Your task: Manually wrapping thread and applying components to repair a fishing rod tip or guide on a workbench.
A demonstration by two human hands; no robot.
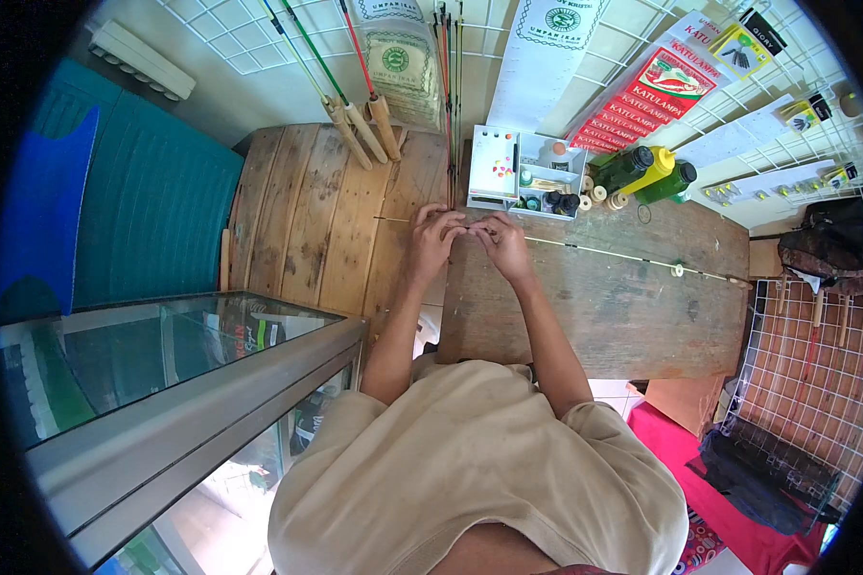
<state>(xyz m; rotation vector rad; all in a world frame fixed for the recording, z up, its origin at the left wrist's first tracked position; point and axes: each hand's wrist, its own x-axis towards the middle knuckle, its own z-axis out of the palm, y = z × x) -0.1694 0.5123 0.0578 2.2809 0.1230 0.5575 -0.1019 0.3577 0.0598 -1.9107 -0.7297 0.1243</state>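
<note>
A thin fishing rod (612,252), pale with dark bands, lies crosswise in front of me. Its slim tip pokes out on the left past my left hand (433,236), and the longer part runs right over the dark wooden tabletop (585,316). A small pale ring-shaped piece (678,270) sits on it near the right end. My left hand pinches the rod. Close beside it, my right hand (504,241) has thumb and fingers closed on the same rod, the fingertips of both hands almost meeting. What fine detail lies between the fingertips is too small to make out.
Past my hands stands a white compartment box (573,158) with small bottles. Thread spools (598,194), a yellow bottle (656,169) and dark green bottles are right of it. Upright rods with wooden handles (382,126) stand far left. A glass display case (192,383) flanks my left.
</note>
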